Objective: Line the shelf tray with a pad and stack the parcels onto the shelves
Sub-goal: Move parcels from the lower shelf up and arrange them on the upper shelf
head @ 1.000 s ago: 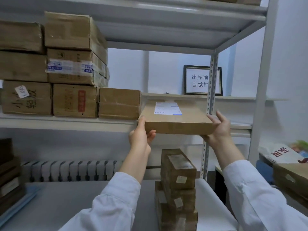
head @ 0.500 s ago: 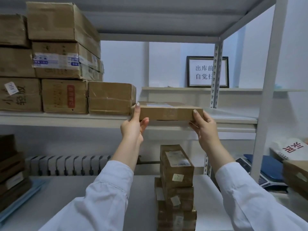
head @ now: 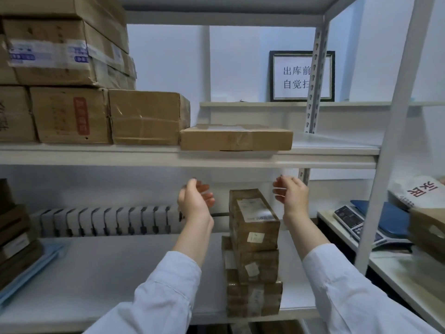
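1. Flat parcel (head: 236,140) lying on the middle shelf (head: 187,157), up above both hands, just beside a taller box (head: 147,116).
2. Left hand (head: 193,201) and right hand (head: 292,195) apart, fingers loosely curled, gripping nothing.
3. Stack of parcels (head: 252,251) between the forearms, lower down.
4. Scale (head: 361,225) off past the right hand.
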